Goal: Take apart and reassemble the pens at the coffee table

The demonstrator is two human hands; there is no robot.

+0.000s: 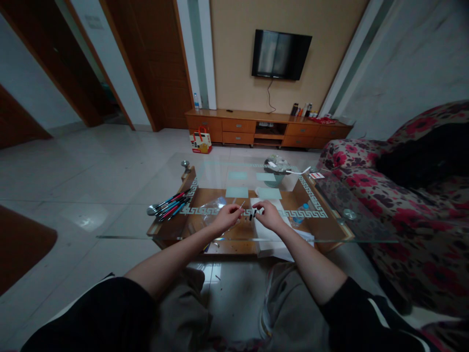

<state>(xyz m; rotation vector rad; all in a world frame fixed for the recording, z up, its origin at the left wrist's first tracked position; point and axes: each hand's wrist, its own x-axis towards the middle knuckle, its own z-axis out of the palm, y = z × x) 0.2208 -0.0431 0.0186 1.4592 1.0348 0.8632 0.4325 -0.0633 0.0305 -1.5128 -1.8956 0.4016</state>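
While both forearms reach forward over the knees, the left hand (227,215) and the right hand (269,215) meet above the near edge of the glass table (120,222). The left hand's fingers are pinched together on a thin pale refill (242,205), which angles up and to the right toward the other hand. The right hand's fingers are closed on a small dark pen part (252,213); its exact shape is too small to tell. The two parts are held near each other, tip toward tip, apparently so that they can be lined up at close range in front of the body.

A white paper sheet (269,233) lies flat under the right hand, probably serving as a plain background for small parts. A crumpled clear plastic bag (216,206) lies just beside the left hand. A bundle of pens (170,204), with red, blue and dark barrels, lies well apart to the left, laid roughly parallel on the glass within reach.

The tabletop is transparent, smooth and reflective, with a pale key-pattern border; a brown wooden shelf shows through it. A glass bowl (275,171) holding crumpled items stands at the far side. A floral sofa (403,195), soft and patterned in red, stands to the right.
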